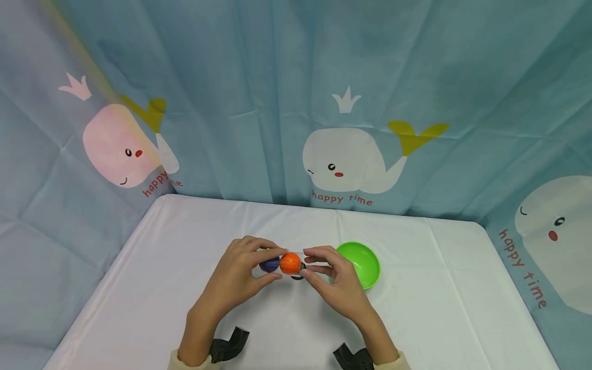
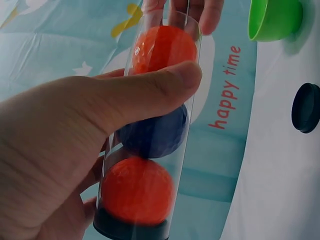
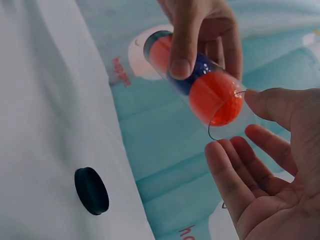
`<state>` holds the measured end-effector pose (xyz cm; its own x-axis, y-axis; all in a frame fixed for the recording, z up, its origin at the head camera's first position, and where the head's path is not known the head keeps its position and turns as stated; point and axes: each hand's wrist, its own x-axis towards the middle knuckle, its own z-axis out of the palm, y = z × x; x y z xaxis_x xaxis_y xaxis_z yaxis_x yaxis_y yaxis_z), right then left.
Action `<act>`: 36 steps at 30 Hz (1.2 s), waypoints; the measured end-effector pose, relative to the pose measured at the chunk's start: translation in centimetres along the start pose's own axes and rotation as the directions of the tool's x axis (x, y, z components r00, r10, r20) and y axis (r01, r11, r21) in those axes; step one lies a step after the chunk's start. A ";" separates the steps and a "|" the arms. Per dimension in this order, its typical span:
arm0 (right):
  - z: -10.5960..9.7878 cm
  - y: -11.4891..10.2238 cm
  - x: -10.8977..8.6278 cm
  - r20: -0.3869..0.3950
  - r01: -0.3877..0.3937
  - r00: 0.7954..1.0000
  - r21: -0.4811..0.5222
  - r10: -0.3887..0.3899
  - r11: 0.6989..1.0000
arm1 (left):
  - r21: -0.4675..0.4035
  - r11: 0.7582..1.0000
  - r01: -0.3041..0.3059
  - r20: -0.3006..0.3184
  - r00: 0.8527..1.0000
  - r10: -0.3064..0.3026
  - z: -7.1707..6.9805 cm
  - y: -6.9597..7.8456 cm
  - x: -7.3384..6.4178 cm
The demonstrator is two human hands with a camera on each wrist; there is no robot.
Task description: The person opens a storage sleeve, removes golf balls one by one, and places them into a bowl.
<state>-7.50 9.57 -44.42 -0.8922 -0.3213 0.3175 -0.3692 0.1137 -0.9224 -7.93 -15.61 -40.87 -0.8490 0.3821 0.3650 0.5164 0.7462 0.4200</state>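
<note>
My left hand (image 1: pixel 238 270) grips a clear plastic tube (image 2: pixel 180 150) around its middle, its thumb lying across the wall. Inside sit an orange ball (image 3: pixel 217 97) near the open mouth, a dark blue ball (image 2: pixel 152 132) in the middle and another orange ball (image 2: pixel 137 190) at the dark-capped end. Thumb and fingertips of my right hand (image 1: pixel 337 280) pinch the rim of the open mouth from either side. A loose black cap (image 3: pixel 91 191) lies on the table below the tube, mostly hidden in the head view.
A bright green bowl (image 1: pixel 370 264) stands on the white-covered table (image 1: pixel 444 308), just beyond and right of my right hand. Blue curtains (image 1: pixel 259 103) printed with whales enclose the back and sides.
</note>
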 end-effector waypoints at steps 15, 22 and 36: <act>0.3 0.4 0.2 0.042 -0.046 0.998 0.053 0.044 0.998 | 0.135 0.990 -0.037 -0.055 0.997 0.045 -0.6 0.9 -0.1; 0.5 0.6 0.3 0.053 -0.079 0.996 0.095 0.074 0.992 | 0.147 0.988 -0.054 -0.074 0.995 0.065 -0.9 0.9 0.0; 0.5 0.6 0.2 0.022 -0.083 0.996 0.136 0.081 0.987 | 0.095 0.992 -0.082 -0.085 0.992 0.090 -1.0 0.8 -0.1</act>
<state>-7.81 9.14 -45.04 -0.9131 -0.3317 0.2370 -0.2549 0.0108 -0.9669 -7.36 -15.56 -39.76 -0.7865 0.4002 0.4704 0.5713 0.7607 0.3081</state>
